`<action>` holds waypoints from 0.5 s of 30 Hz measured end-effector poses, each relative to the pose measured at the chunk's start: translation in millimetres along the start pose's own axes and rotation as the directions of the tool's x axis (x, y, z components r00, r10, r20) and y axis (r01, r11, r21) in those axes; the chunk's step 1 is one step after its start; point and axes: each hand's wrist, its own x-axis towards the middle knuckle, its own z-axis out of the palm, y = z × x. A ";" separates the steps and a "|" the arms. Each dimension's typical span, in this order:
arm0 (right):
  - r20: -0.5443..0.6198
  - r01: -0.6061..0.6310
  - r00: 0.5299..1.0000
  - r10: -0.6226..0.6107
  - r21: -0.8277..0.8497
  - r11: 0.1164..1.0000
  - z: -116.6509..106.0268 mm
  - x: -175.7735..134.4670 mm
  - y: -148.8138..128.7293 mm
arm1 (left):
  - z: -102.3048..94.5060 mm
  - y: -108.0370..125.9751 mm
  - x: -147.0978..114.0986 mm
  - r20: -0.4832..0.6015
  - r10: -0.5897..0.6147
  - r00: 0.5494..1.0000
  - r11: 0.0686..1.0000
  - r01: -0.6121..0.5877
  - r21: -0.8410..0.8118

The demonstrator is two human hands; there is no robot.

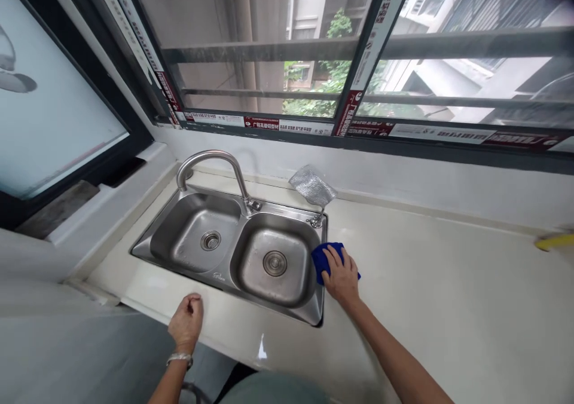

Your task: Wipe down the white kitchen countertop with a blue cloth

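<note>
A right hand (343,277), just right of centre, bends its fingers over a blue cloth (321,263), gripping it at the right rim of a steel double sink (224,279). The left hand (186,323), lower left of centre, is curled into a loose fist by the pale counter's (426,272) front edge. A tap (215,154) arches along the sink's back, left of centre; a window (269,9) spans the top.

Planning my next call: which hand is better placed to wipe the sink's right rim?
Right, I'd judge: the right hand lies on the blue cloth at that rim, while the left hand is curled near the front of the counter.
</note>
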 end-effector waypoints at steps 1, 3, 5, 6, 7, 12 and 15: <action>0.001 0.036 0.999 -0.036 0.016 0.999 0.8 -11.2 1.2 | 0.2 0.0 -0.4 -0.003 0.001 1.000 1.000 -0.001 0.000; 0.000 0.121 0.993 -0.121 0.057 0.991 2.0 -39.8 4.3 | 1.0 -0.5 -1.1 -0.009 0.001 1.000 1.000 -0.001 -0.003; -0.004 0.198 0.980 -0.199 0.112 0.974 2.1 -74.5 8.8 | 2.3 -1.7 -1.5 -0.014 -0.001 1.000 1.000 0.001 -0.011; -0.010 0.231 0.973 -0.232 0.143 0.962 1.5 -92.9 11.7 | 3.0 -2.6 -1.6 -0.015 -0.001 1.000 1.000 0.001 -0.017; -0.019 0.261 0.965 -0.262 0.175 0.949 0.4 -111.2 14.7 | 3.7 -3.6 -1.7 -0.014 0.002 1.000 1.000 -0.002 -0.024; -0.063 0.293 0.956 -0.287 0.255 0.922 -8.2 -186.0 19.7 | 6.4 -9.2 -1.7 0.008 0.036 0.999 0.997 -0.035 -0.068; -0.094 0.211 0.977 -0.194 0.238 0.948 -11.2 -205.8 1.5 | 9.1 -13.7 -1.7 0.029 0.067 0.997 0.992 -0.063 -0.108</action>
